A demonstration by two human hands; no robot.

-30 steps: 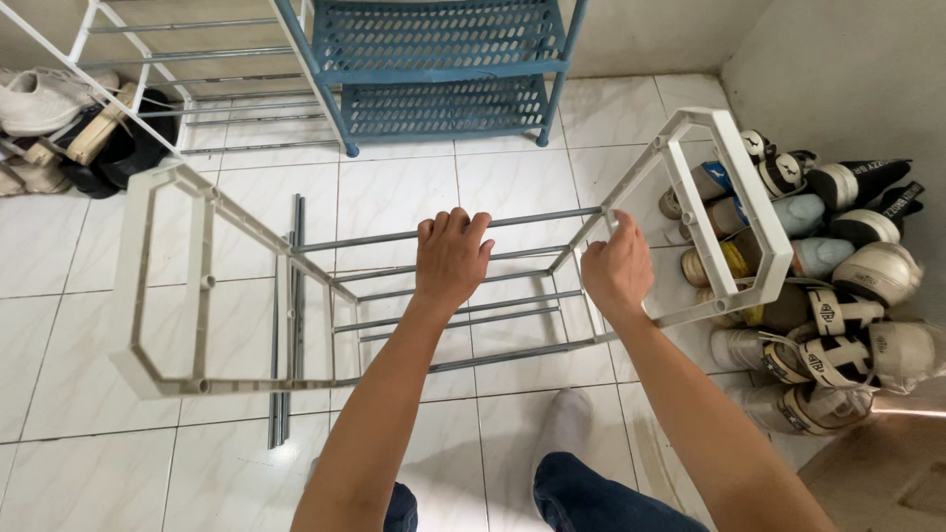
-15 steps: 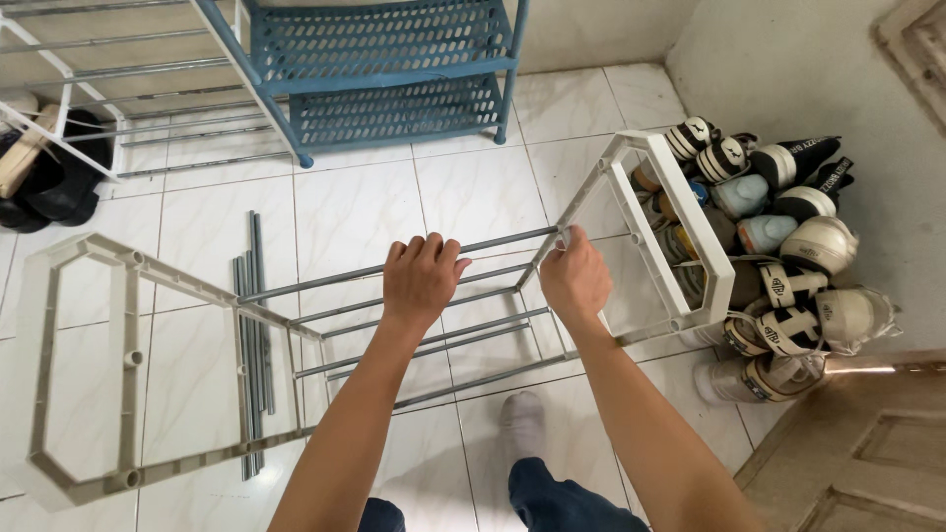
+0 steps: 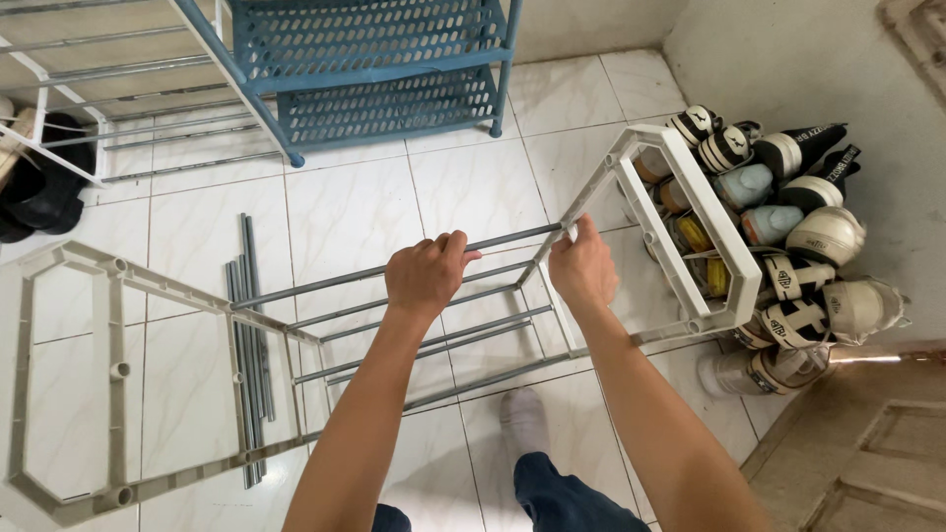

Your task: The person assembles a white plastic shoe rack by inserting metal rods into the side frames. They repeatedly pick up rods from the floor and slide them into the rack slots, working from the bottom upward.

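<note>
A floor of pale glossy tiles (image 3: 473, 187) runs back to a cream wall, and a blue plastic shelf unit (image 3: 370, 69) with perforated shelves stands at the top of the view. At the far left, dark shoes (image 3: 39, 187) sit under a white wire rack (image 3: 69, 79), and nearer the camera a white plastic end frame (image 3: 108, 374) — many-sided, with a bar down its middle — makes up the left end of a half-built shoe rack. Just beside it a bundle of loose grey metal rods (image 3: 246, 335) lies flat on the tiles. From that frame several grey rods span across to the right, and the top rod (image 3: 325, 281) is the one both hands are on. The left hand (image 3: 426, 276) is closed over that rod near its middle, fingers curled across the top. The right hand (image 3: 583, 266) grips further along, at the rod's right end, where it meets the second white end frame (image 3: 690, 236) — the fingers are wrapped around the joint. That frame stands tilted, lifted off the floor. Behind it a pile of sneakers (image 3: 798, 236) in white, black and pale blue lies against the right wall. Below the rods a foot in a white sock (image 3: 522, 419) rests on the tiles.
</note>
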